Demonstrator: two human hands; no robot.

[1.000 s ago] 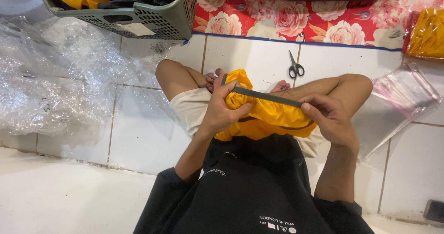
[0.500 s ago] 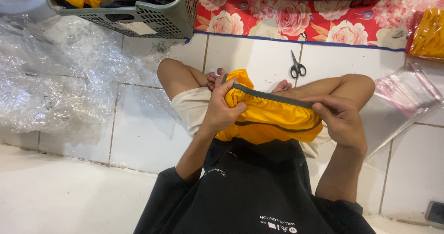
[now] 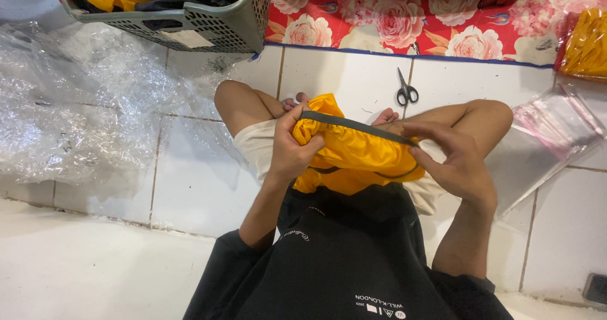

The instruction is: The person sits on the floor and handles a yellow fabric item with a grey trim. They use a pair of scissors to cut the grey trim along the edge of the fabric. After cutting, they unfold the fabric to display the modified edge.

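I sit cross-legged on a white tiled floor and hold a yellow garment (image 3: 357, 152) with a dark elastic waistband over my lap. My left hand (image 3: 292, 148) grips the left end of the waistband, fingers curled into the fabric. My right hand (image 3: 456, 162) pinches the right end, so the band is stretched between both hands. The rest of the cloth bunches below the band against my black shirt.
Scissors (image 3: 406, 92) lie on the tile beyond my knees. A grey basket (image 3: 208, 32) with yellow and dark clothes stands at the upper left. Crumpled clear plastic (image 3: 76, 111) covers the floor at left, clear bags (image 3: 556, 127) at right, a floral mat (image 3: 430, 26) along the top.
The waistband has opened wider between my hands and more yellow fabric shows beneath it. My right hand has shifted slightly right and down.
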